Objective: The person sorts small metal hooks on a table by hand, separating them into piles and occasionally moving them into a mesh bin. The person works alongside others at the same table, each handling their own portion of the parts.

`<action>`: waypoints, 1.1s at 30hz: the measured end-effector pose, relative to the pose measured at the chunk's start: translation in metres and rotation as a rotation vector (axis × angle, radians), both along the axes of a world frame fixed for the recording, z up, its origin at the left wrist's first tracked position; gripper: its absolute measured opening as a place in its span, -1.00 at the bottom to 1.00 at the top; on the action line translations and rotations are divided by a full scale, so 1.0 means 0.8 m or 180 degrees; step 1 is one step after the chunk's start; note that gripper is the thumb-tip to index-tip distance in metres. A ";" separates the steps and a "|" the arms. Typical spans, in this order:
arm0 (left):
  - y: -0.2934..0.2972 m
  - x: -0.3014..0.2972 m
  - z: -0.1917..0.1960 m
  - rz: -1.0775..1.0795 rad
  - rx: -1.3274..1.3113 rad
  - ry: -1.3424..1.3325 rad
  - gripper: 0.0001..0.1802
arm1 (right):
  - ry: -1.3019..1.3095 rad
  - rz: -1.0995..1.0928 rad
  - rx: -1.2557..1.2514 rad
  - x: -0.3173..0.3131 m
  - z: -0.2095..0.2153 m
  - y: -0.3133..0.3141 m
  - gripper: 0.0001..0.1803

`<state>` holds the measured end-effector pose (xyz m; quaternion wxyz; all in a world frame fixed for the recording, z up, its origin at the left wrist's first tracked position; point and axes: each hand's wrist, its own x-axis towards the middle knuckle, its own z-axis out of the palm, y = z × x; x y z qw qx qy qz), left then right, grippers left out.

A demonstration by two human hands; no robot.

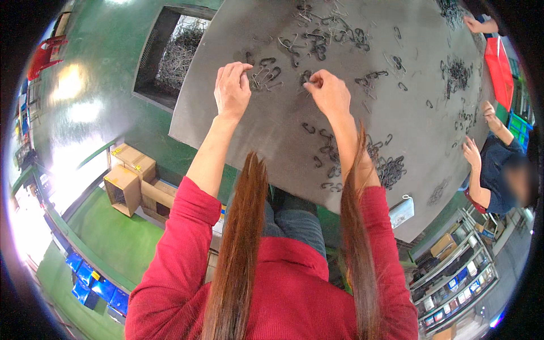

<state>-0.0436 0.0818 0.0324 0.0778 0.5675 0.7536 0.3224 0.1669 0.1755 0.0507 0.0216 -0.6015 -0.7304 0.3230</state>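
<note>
Small dark metal hooks (274,73): loose, strewn in clusters over the grey table (272,127). Left hand (233,90): above the table, fingers curled narrowly toward the thumb; contents cannot be told. Right hand (328,93): above the table, thumb and fingertips pinched; contents likewise unclear. Dark-walled container (148,68): left of the table, holds metal pieces. Co-worker (492,173): right of the table.

left hand (232,90) beside metal hooks (265,76) | right hand (332,93) (fingers (319,77) curled) over grey table (266,126)
</note>
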 end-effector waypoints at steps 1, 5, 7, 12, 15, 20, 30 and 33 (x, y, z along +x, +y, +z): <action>0.002 0.000 0.003 0.0019 0.0086 0.0052 -0.80 | 0.0205 -0.0061 0.0011 -0.002 0.006 -0.005 -0.76; 0.013 0.016 -0.005 -0.0063 0.0067 0.0063 -0.79 | 0.0622 -0.0117 0.0579 -0.007 -0.014 0.005 -0.78; 0.024 0.025 -0.013 -0.0012 0.0004 0.0117 -0.76 | 0.0651 -0.0073 0.0863 -0.019 -0.020 0.016 -0.78; 0.050 0.015 -0.018 0.0038 -0.0315 0.0194 -0.79 | 0.0103 -0.0401 0.1001 -0.073 -0.017 0.025 -0.74; 0.054 0.009 -0.019 -0.0117 -0.0528 -0.0023 -0.84 | -0.0210 -0.0105 0.0743 -0.092 -0.026 0.027 -0.74; 0.043 -0.013 -0.005 -0.0202 -0.0735 -0.0919 -0.83 | -0.0045 -0.0136 0.0771 -0.080 -0.023 0.023 -0.80; 0.030 -0.077 0.002 0.0757 -0.1072 -0.3584 -0.75 | -0.0318 -0.0440 -0.0341 -0.151 0.005 0.072 -0.65; 0.043 -0.063 -0.004 0.0441 -0.0925 -0.1160 -0.68 | 0.0514 -0.0738 -0.0577 -0.119 -0.010 0.088 -0.70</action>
